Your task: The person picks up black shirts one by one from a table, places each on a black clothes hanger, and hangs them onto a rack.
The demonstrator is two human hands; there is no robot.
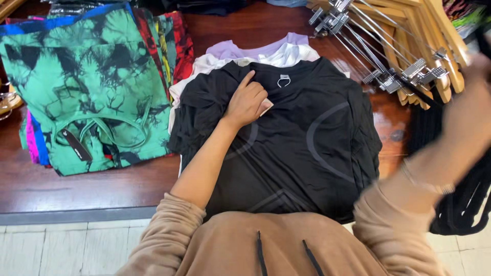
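Black t-shirt (pixel 302 138) with grey curved print, lying flat atop stacked shirts, neckline away from wearer

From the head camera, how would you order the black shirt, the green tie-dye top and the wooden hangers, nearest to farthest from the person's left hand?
1. Black shirt: directly under the left hand, which rests on it near the collar.
2. Green tie-dye top: off to the hand's left, on top of a colourful stack.
3. Wooden hangers: farthest, at the table's upper right corner, near the blurred right hand.
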